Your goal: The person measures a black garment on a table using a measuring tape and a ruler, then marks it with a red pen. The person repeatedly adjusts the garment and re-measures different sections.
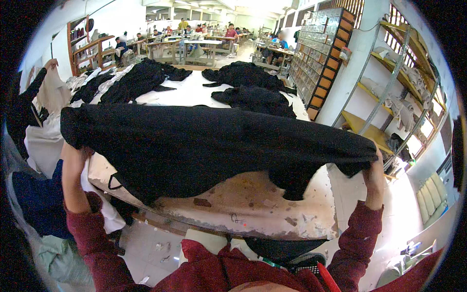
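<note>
A long black knit garment (pixel 204 142) is stretched sideways between my two raised hands, above the near end of the table. My left hand (pixel 81 150) grips its left end, and the cloth covers most of the fingers. At the opposite end, my right hand (pixel 375 157) is closed on the gathered edge. The cloth sags in the middle, and a thin black loop (pixel 115 181) hangs from its lower left side. Beneath it shows the worn, stained tabletop (pixel 251 204).
Black garment piles lie at the back left (pixel 135 80) and back right (pixel 240 75) of the table. Another person's hand (pixel 51 64) lifts beige cloth at the left. A drawer cabinet (pixel 317 54) and metal shelves (pixel 386 76) stand right. People sit at sewing tables (pixel 204 42) beyond.
</note>
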Available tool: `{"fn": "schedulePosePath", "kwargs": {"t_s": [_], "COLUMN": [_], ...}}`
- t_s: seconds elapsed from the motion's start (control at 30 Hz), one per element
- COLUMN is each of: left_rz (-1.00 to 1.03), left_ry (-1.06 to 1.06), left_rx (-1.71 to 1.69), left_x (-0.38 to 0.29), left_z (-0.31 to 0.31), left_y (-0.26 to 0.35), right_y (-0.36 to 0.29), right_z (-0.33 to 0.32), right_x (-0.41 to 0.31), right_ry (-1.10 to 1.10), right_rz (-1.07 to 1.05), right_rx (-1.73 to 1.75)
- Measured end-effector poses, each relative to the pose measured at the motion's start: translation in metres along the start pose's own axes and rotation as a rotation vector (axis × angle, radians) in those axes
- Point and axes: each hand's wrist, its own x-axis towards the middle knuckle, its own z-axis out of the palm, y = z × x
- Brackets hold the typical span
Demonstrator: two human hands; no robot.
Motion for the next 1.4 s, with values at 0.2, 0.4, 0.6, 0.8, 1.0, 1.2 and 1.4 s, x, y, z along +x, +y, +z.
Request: {"fn": "schedulePosePath", "kwargs": {"t_s": [0.2, 0.4, 0.6, 0.8, 1.0, 1.2, 1.4], "left_rz": [-0.054, -0.03, 0.172, 0.091, -0.556, -0.248, 0.339], "left_ry": [-0.701, -0.319, -0.096, -0.197, -0.221, -0.199, -0.189], "left_rx": [-0.877, -0.504, -0.453, -0.576, -0.874, -0.988, -1.273], "left_x": [0.038, 0.092, 0.149, 0.118, 0.168, 0.359, 0.388], "left_z": [0.031, 0.051, 0.009, 0.075, 0.173, 0.19, 0.156], "left_y": [0.099, 0.128, 0.134, 0.136, 0.012, 0.06, 0.22], "right_y": [0.044, 0.001, -0.102, -0.11, 0.005, -0.026, -0.14], "right_z": [-0.003, -0.013, -0.123, -0.164, -0.061, -0.03, -0.099], "right_x": [0.005, 0.093, 0.137, 0.123, 0.194, 0.332, 0.308], "right_ry": [-1.02, 0.12, 0.623, 0.276, -0.354, 0.817, 0.854], "right_rz": [0.155, -0.626, -0.496, -0.293, 0.049, -0.758, -0.956], "right_rx": [-0.343, -1.137, -0.594, -0.709, -1.046, -0.997, -1.027]}}
